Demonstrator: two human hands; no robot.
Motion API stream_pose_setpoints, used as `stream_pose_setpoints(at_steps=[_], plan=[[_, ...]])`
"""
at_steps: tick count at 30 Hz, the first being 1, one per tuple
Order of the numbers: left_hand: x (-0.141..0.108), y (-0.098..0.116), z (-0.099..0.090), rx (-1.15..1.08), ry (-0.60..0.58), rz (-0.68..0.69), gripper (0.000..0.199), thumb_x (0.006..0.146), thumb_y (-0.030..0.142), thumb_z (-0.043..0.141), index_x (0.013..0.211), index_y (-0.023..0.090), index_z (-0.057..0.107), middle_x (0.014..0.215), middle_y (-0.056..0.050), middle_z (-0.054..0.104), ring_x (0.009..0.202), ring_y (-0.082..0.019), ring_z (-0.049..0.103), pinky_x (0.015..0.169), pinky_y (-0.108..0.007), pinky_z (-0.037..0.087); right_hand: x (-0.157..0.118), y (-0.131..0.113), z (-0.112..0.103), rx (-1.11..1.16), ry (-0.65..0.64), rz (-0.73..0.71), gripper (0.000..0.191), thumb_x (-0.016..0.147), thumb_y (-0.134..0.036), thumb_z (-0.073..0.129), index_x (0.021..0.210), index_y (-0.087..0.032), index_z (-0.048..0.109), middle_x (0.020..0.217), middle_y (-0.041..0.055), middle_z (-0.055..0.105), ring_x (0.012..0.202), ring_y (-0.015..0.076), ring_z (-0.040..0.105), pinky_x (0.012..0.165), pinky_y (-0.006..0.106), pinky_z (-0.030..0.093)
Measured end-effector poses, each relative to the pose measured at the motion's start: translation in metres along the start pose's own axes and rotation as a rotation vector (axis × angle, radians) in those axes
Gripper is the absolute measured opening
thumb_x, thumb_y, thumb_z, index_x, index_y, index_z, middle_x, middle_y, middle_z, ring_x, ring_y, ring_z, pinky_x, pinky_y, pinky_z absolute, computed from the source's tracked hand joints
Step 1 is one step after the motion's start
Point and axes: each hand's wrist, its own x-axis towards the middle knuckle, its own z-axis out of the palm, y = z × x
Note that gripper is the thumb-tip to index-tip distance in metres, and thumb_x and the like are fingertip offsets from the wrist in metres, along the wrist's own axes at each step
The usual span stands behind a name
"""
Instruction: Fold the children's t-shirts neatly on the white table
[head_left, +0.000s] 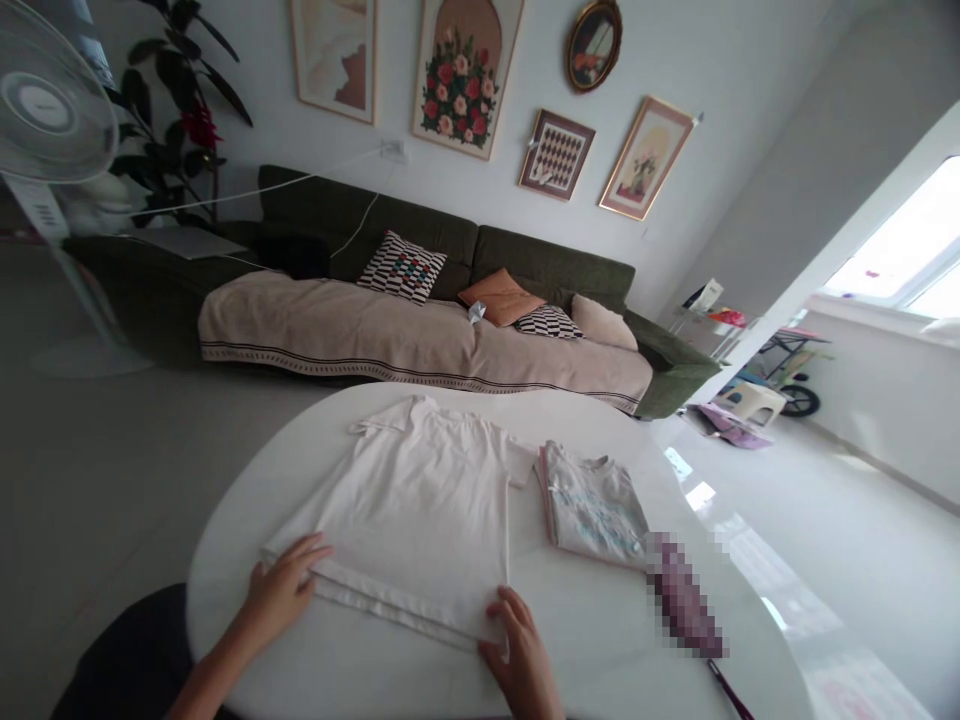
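Observation:
A white T-shirt [427,500] lies spread on the white round-ended table [600,640], its collar away from me and its hem towards me. The front and back hem edges are slightly offset. My left hand [289,583] rests on the lower left corner, fingers stretched out and apart over the cloth. At the lower right corner, my right hand [521,645] has bent fingers and thumb around the hem edge. To the right of the shirt sits a folded grey T-shirt [596,505] with pale blue lettering, on top of pinkish folded cloth [549,510].
A blurred-out dark red object [686,600] with a strap lies at the table's right. Behind the table stands a green sofa [555,255] with a beige cover [337,325] and several cushions. A white fan [49,200] is at the left; a white stool [754,402] is at the right.

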Motion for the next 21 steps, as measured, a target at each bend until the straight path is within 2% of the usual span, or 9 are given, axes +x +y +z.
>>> stream_pose_setpoints(at_steps=[2, 3, 6, 9, 12, 14, 18, 21], plan=[[-0.005, -0.037, 0.004, 0.045, 0.005, -0.008, 0.036, 0.072, 0.009, 0.047, 0.1, 0.022, 0.063, 0.118, -0.008, 0.059, 0.109, -0.025, 0.054, 0.089, -0.045, 0.044, -0.006, 0.006, 0.003, -0.017, 0.036, 0.003, 0.022, 0.07, -0.013, 0.051, 0.089, -0.018, 0.061, 0.12, 0.0117, 0.055, 0.116, 0.0219, 0.049, 0.095, 0.033, 0.042], [-0.004, -0.052, 0.005, 0.042, 0.018, 0.009, 0.037, 0.068, 0.01, 0.046, 0.097, 0.023, 0.065, 0.115, -0.007, 0.061, 0.108, -0.025, 0.055, 0.091, -0.043, 0.043, -0.007, 0.008, 0.003, -0.026, 0.056, -0.003, 0.02, 0.072, -0.013, 0.048, 0.086, -0.018, 0.061, 0.117, 0.0117, 0.057, 0.113, 0.0213, 0.051, 0.094, 0.033, 0.043], [0.007, -0.08, 0.006, -0.034, 0.096, 0.094, 0.027, 0.069, 0.029, 0.048, 0.086, 0.022, 0.067, 0.099, -0.007, 0.068, 0.095, -0.023, 0.061, 0.089, -0.035, 0.046, -0.005, 0.009, 0.006, -0.051, 0.117, -0.038, 0.024, 0.075, -0.009, 0.041, 0.085, -0.018, 0.061, 0.108, 0.0114, 0.06, 0.103, 0.0192, 0.056, 0.087, 0.031, 0.047], [0.014, -0.081, 0.007, -0.067, 0.188, 0.11, 0.031, 0.071, 0.043, 0.043, 0.075, 0.022, 0.066, 0.089, -0.007, 0.068, 0.087, -0.024, 0.063, 0.083, -0.034, 0.049, -0.006, 0.009, 0.01, -0.085, 0.167, -0.087, 0.031, 0.073, -0.005, 0.038, 0.089, -0.017, 0.061, 0.106, 0.0106, 0.061, 0.102, 0.0194, 0.056, 0.086, 0.031, 0.048], [0.012, -0.078, 0.008, -0.081, 0.233, 0.087, 0.031, 0.072, 0.041, 0.039, 0.078, 0.023, 0.064, 0.089, -0.007, 0.067, 0.085, -0.023, 0.063, 0.083, -0.033, 0.049, -0.009, 0.007, 0.012, -0.1, 0.207, -0.06, 0.041, 0.066, -0.001, 0.035, 0.094, -0.017, 0.061, 0.105, 0.0104, 0.061, 0.102, 0.0195, 0.055, 0.087, 0.029, 0.047], [0.011, -0.081, 0.009, -0.073, 0.257, 0.078, 0.031, 0.073, 0.04, 0.038, 0.081, 0.023, 0.063, 0.092, -0.007, 0.066, 0.087, -0.024, 0.062, 0.084, -0.034, 0.049, -0.011, 0.005, 0.011, -0.087, 0.22, 0.011, 0.041, 0.066, -0.001, 0.033, 0.09, -0.019, 0.061, 0.099, 0.0094, 0.062, 0.097, 0.0195, 0.057, 0.084, 0.029, 0.047], [0.013, -0.09, 0.008, -0.012, 0.327, 0.067, 0.034, 0.076, 0.043, 0.035, 0.078, 0.021, 0.061, 0.091, -0.01, 0.064, 0.089, -0.027, 0.059, 0.086, -0.04, 0.046, -0.007, -0.002, 0.008, -0.021, 0.254, 0.141, 0.022, 0.076, -0.015, 0.035, 0.074, -0.024, 0.055, 0.082, 0.0073, 0.061, 0.073, 0.02, 0.06, 0.068, 0.03, 0.048], [0.017, -0.089, 0.006, -0.011, 0.29, 0.07, 0.033, 0.076, 0.04, 0.034, 0.077, 0.02, 0.061, 0.086, -0.011, 0.065, 0.085, -0.027, 0.06, 0.083, -0.039, 0.047, 0.001, -0.008, 0.006, 0.071, 0.327, 0.261, 0.021, 0.082, -0.028, 0.03, 0.073, -0.025, 0.05, 0.068, 0.0045, 0.06, 0.058, 0.0197, 0.058, 0.057, 0.03, 0.044]])
